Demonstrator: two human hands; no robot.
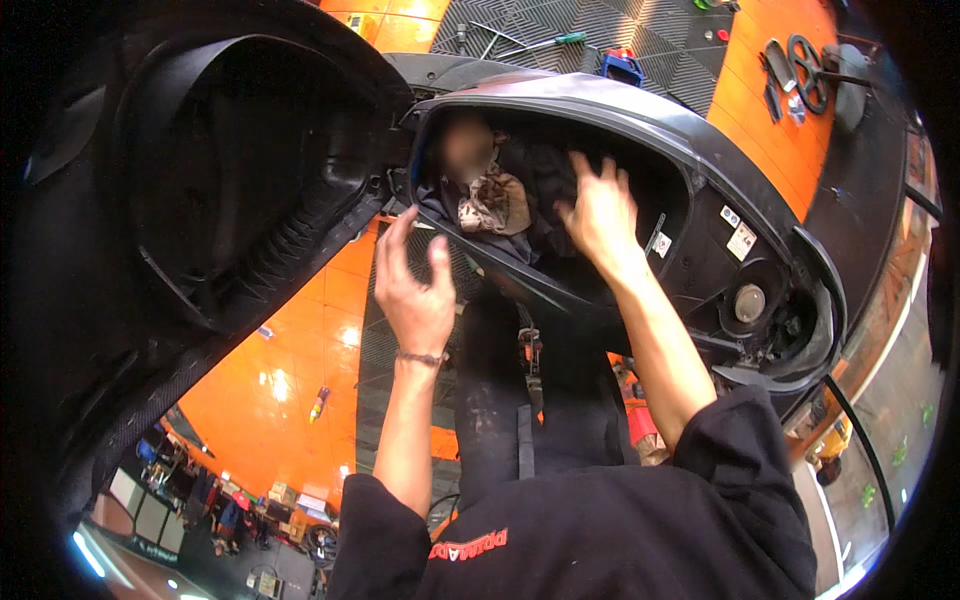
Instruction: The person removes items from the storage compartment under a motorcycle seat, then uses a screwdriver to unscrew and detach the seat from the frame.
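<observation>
Storage compartment [665, 195]: black, oblong, uncovered. Patterned cloth [495, 203]: lies crumpled inside compartment, toward left end. Dark fabric [545, 185]: lies inside compartment, near middle. Left hand [415, 300]: hovers by compartment's near rim, fingers parted, holds nothing. Right hand [600, 210]: reaches over compartment's middle, fingers spread, grasps nothing visible; contact, cannot tell. Raised seat [220, 200]: stands left of compartment. Round cap [749, 302]: sits right of compartment.
</observation>
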